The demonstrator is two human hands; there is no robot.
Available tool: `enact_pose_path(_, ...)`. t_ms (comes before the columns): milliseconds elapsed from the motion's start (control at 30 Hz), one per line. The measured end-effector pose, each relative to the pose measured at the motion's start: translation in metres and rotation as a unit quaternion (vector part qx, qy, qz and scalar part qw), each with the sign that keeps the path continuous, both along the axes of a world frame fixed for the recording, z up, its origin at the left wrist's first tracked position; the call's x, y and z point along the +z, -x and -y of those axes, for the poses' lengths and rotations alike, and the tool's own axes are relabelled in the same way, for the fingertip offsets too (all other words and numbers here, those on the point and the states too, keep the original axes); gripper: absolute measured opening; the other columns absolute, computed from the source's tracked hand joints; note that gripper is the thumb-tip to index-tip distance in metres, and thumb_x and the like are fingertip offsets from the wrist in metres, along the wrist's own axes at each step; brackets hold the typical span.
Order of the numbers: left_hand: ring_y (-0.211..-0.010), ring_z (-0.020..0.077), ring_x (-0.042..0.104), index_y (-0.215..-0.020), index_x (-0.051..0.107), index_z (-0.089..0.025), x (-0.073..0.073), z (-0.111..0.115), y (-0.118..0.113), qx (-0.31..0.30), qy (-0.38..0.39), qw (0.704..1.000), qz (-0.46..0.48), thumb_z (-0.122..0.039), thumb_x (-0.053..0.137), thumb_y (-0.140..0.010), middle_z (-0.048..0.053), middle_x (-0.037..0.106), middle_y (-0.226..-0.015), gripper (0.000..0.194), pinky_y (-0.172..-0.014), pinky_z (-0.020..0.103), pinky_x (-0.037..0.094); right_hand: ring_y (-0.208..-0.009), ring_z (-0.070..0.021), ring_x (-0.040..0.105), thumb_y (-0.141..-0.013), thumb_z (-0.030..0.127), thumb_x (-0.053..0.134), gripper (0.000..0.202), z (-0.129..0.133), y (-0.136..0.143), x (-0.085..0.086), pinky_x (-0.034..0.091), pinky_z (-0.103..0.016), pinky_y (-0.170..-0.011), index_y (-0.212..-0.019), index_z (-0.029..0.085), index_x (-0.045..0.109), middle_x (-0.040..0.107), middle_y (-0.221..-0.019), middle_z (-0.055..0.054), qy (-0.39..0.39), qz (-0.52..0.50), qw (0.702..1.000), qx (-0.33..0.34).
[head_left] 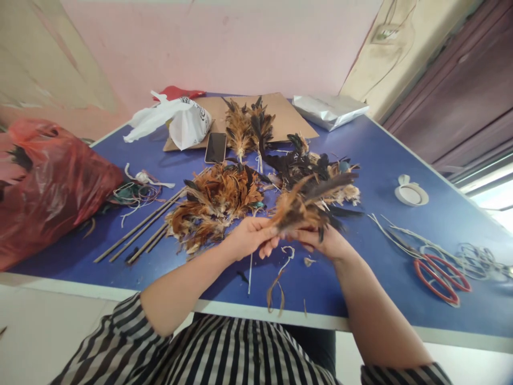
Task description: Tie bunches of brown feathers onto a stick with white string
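Observation:
My left hand (254,235) pinches the base of a bunch of brown and black feathers (298,208), which fans up and to the right. Beside it, my right hand (320,241) is closed around the lower right part of the same bunch; some of its fingers are hidden and slightly blurred. Just left and beyond lies a pile of orange-brown feathers (224,200). A heap of black feathers (300,168) spreads behind the bunch. Below my hands, a bit of white string (287,262) and a few loose feathers (276,294) lie on the blue table.
Thin sticks (148,224) and tangled string (138,195) lie left, near a red plastic bag (60,182). Two tied feather bunches (240,128) rest on cardboard (290,115) beside a phone (216,148). Red-handled scissors (441,278) and a tape roll (412,193) are at right.

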State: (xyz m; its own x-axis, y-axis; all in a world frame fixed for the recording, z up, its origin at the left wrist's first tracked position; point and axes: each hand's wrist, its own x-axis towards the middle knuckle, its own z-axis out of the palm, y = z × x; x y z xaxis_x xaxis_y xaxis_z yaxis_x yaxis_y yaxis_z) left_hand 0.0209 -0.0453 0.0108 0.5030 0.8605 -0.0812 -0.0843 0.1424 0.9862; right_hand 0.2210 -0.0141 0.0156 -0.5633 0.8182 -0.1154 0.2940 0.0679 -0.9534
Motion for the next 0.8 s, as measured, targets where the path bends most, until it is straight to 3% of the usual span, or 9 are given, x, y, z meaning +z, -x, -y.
enact_pose_path(133, -0.037, 0.0041, 0.044, -0.072, 0.056, -0.012, -0.011, -0.009, -0.003, 0.096, 0.061, 0.992, 0.063, -0.039, 0.056, -0.073, -0.003, 0.053, -0.054, 0.027, -0.036, 0.016, 0.034, -0.05, -0.0094, 0.047, -0.079, 0.031, 0.053, 0.02, 0.01, 0.017, -0.002, 0.038, -0.023, -0.049, -0.072, 0.015, 0.064, 0.055, -0.06, -0.001, -0.186, 0.037, 0.981, -0.039)
enact_pose_path(267, -0.035, 0.005, 0.044, -0.061, 0.053, -0.011, -0.022, -0.013, -0.006, 0.119, 0.056, 0.99, 0.039, -0.04, 0.055, -0.074, -0.002, 0.051, -0.045, 0.031, -0.036, 0.016, 0.036, -0.071, -0.0129, 0.053, -0.084, 0.02, 0.043, 0.022, 0.02, 0.03, -0.003, 0.04, -0.024, -0.065, -0.076, 0.017, 0.063, 0.058, -0.078, -0.005, -0.397, 0.143, 0.906, -0.021)
enact_pose_path(400, -0.034, 0.0063, 0.044, -0.062, 0.052, -0.013, -0.024, -0.011, -0.007, 0.12, 0.019, 0.992, -0.024, -0.041, 0.052, -0.075, -0.003, 0.05, -0.042, 0.032, -0.037, 0.017, 0.037, -0.067, -0.0109, 0.052, -0.086, 0.019, 0.038, 0.025, 0.027, 0.031, -0.005, 0.038, -0.022, -0.061, -0.078, 0.018, 0.061, 0.056, -0.079, -0.005, -0.49, 0.245, 0.836, 0.008)
enact_pose_path(500, -0.034, 0.0064, 0.044, -0.063, 0.051, -0.014, -0.023, -0.007, -0.007, 0.111, -0.048, 0.986, -0.112, -0.04, 0.047, -0.078, -0.003, 0.047, -0.042, 0.03, -0.036, 0.017, 0.036, -0.064, -0.0106, 0.052, -0.085, 0.019, 0.039, 0.024, 0.03, 0.032, -0.006, 0.039, -0.021, -0.059, -0.077, 0.018, 0.061, 0.055, -0.08, -0.005, -0.52, 0.269, 0.811, 0.001)
enact_pose_path(567, -0.035, 0.006, 0.044, -0.062, 0.05, -0.014, -0.023, -0.006, -0.005, 0.091, -0.085, 0.979, -0.161, -0.036, 0.044, -0.08, -0.003, 0.047, -0.044, 0.029, -0.037, 0.016, 0.036, -0.07, -0.0115, 0.055, -0.085, 0.017, 0.04, 0.022, 0.031, 0.031, -0.008, 0.041, -0.021, -0.062, -0.079, 0.017, 0.061, 0.057, -0.09, -0.007, -0.52, 0.264, 0.812, -0.003)
enact_pose_path(667, -0.039, 0.0066, 0.047, -0.064, 0.049, -0.015, -0.025, -0.006, -0.003, 0.054, -0.125, 0.972, -0.192, -0.031, 0.039, -0.082, -0.002, 0.049, -0.048, 0.026, -0.039, 0.016, 0.038, -0.081, -0.0128, 0.057, -0.084, 0.017, 0.04, 0.021, 0.029, 0.029, -0.009, 0.043, -0.022, -0.068, -0.084, 0.019, 0.061, 0.055, -0.105, -0.008, -0.493, 0.237, 0.837, -0.006)
enact_pose_path(800, -0.04, 0.0068, 0.049, -0.066, 0.05, -0.015, -0.026, -0.006, 0.0, 0.014, -0.168, 0.961, -0.22, -0.027, 0.037, -0.083, -0.002, 0.05, -0.05, 0.025, -0.044, 0.017, 0.039, -0.079, -0.0122, 0.057, -0.085, 0.018, 0.04, 0.021, 0.025, 0.026, -0.008, 0.044, -0.023, -0.071, -0.082, 0.019, 0.061, 0.059, -0.096, -0.006, -0.443, 0.188, 0.876, -0.019)
